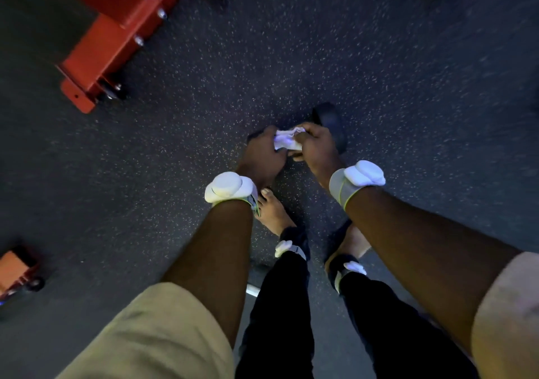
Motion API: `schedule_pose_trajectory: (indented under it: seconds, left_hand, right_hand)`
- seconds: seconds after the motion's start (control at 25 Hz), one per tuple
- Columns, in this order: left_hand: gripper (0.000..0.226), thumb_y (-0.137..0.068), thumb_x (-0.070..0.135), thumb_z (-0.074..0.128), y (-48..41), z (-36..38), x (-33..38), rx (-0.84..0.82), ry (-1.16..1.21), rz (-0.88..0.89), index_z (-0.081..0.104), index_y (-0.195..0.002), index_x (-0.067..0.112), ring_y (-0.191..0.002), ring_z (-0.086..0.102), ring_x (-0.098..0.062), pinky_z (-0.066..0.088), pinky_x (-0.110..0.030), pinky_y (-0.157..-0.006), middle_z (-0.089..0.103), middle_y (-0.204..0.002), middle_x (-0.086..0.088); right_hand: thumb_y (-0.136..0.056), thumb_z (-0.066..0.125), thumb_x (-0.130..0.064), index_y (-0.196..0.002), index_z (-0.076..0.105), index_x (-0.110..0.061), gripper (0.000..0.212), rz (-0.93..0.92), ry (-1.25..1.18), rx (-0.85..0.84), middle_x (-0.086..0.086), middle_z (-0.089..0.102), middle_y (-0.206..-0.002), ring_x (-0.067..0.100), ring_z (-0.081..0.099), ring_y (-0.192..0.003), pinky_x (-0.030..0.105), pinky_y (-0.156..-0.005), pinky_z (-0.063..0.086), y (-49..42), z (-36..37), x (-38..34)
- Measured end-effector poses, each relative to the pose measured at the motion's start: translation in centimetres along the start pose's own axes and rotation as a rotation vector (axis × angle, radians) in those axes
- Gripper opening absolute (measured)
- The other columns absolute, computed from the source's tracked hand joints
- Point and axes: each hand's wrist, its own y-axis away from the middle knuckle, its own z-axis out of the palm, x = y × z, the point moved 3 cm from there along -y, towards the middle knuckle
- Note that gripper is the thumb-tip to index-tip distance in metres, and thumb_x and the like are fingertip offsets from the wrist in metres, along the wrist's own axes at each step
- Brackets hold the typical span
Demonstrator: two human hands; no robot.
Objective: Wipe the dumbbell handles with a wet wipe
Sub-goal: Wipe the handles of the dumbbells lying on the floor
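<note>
- Head view, looking straight down: we see two bare forearms reaching toward the middle of the frame, where both hands meet just past the feet.
- The dumbbell (331,126) is black and lies across the hands. Its rounded end sticks out at 1 o'clock from the right hand (316,149). A dark edge that may be its other end peeks out at 11 o'clock from the left hand (262,156).
- The wet wipe (287,140) is white and bunched between the two hands, over the place where the handle runs. The handle itself is hidden from us.
- Left grip: fingers curled in tight, holding the left side of the wet wipe.
- Right grip: fingers curled too, pinching the right side of the wet wipe, with the knuckles just beside the black end.
- We cannot tell whether the dumbbell rests on the floor (408,86) or is held above it.
- Each wrist carries a band with a white puck: the left band (227,188) and the right band (360,175).
- The floor is dark and speckled.
- A red metal frame (110,37) with bolts lies at 10 o'clock, well apart from the hands.
- A smaller orange block (14,270) sits at the 8 o'clock edge.
- Black trousers (280,320) and sandalled feet fill the 6 o'clock area.
</note>
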Motion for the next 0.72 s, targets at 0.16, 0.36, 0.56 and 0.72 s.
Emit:
schedule_pose_trajectory:
  seconds: [0.16,0.36,0.56,0.72]
  left_hand:
    - [0.024,-0.098,0.03,0.055,4.5,-5.3,6.7,0.065,0.032,0.035,0.057,-0.111,0.01,-0.094,0.06,-0.032,0.039,-0.032,-0.071,0.067,-0.1,-0.015]
    - [0.023,-0.096,0.03,0.057,11.6,-15.1,17.6,0.22,-0.017,0.156,0.058,-0.1,0.008,-0.089,0.059,-0.032,0.031,-0.03,-0.065,0.065,-0.09,-0.012]
    - [0.011,-0.088,0.011,0.061,19.7,-23.6,28.2,0.3,0.027,0.29,0.054,-0.096,0.01,-0.081,0.056,-0.029,0.026,-0.025,-0.061,0.059,-0.08,-0.005]
    - [0.018,-0.089,0.014,0.062,26.2,-27.8,33.7,0.318,0.037,0.343,0.044,-0.089,0.014,-0.072,0.051,-0.024,0.027,-0.029,-0.06,0.052,-0.072,0.002]
  right_hand:
    - [-0.079,0.054,-0.017,-0.075,0.064,-0.017,0.011,-0.072,-0.043,-0.018,0.023,0.069,-0.084,0.034,0.068,-0.068,0.024,-0.048,0.047,6.2,-2.7,-7.2]
    - [-0.093,0.056,-0.008,-0.081,0.056,-0.014,0.013,-0.205,-0.124,-0.071,0.015,0.064,-0.071,0.024,0.061,-0.05,0.024,-0.045,0.042,15.4,-6.0,-18.6]
    - [-0.094,0.058,-0.009,-0.078,0.054,-0.015,0.018,-0.43,-0.077,-0.044,0.011,0.061,-0.064,0.016,0.055,-0.043,0.022,-0.04,0.04,26.3,-10.1,-28.7]
    - [-0.094,0.058,-0.006,-0.078,0.055,-0.014,0.018,-0.556,-0.064,-0.012,0.008,0.056,-0.06,0.007,0.047,-0.038,0.019,-0.039,0.038,34.5,-13.2,-33.6]
